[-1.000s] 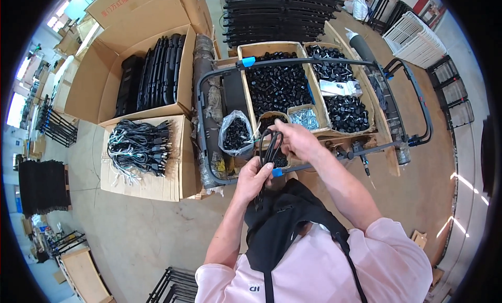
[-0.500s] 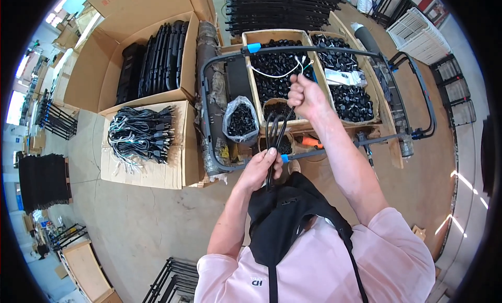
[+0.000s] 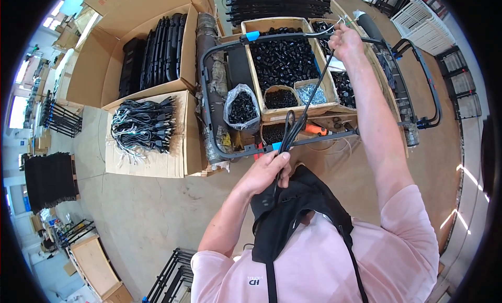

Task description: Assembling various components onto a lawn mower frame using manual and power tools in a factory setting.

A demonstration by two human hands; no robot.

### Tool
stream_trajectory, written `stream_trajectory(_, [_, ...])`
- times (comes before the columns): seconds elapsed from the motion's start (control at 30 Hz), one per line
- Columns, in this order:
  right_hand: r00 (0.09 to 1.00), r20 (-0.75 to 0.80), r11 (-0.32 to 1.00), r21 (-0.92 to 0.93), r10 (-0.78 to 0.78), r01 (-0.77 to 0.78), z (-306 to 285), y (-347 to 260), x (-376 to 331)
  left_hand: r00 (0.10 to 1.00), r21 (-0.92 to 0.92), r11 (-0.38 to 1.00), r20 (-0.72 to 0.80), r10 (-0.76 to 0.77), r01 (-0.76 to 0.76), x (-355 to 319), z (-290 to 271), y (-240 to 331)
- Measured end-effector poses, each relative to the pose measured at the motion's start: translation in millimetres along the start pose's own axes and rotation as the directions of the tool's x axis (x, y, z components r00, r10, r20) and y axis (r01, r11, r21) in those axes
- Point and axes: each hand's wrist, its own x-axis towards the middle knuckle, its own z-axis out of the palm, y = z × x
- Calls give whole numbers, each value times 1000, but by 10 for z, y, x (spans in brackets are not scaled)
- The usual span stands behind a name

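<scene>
A looped black power cord hangs from my left hand, whose fingers are closed round the bundle just in front of the black apron. One length of it runs taut, up and to the right, to my right hand. That hand is closed on the cord near its end, where a pale stretch with loose thin wires sticks out past the fingers. Beneath both arms lies a dark metal tube frame with blue tape pieces, across wooden bins. More cords are piled on a carton at the left.
A wooden bin holds black plastic parts, with small tubs of black pieces and silver screws. A clear bag of black parts stands beside it. A large carton holds black panels. An orange-handled tool lies under the frame.
My right hand has moved up and to the right with the cord's end, drawing a length straight. My left hand stays on the bundle, slightly further right.
</scene>
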Motion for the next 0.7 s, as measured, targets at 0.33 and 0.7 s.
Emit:
stream_trajectory(0.33, [794,595,949,-306,125,80,70,266,-1578,867,812,569,-371,332,130,-310,326,-842])
stream_trajectory(0.7, [293,700,727,-468,652,-503,-763,443,-2792,21,933,359,-360,933,30,-838,1269,-69])
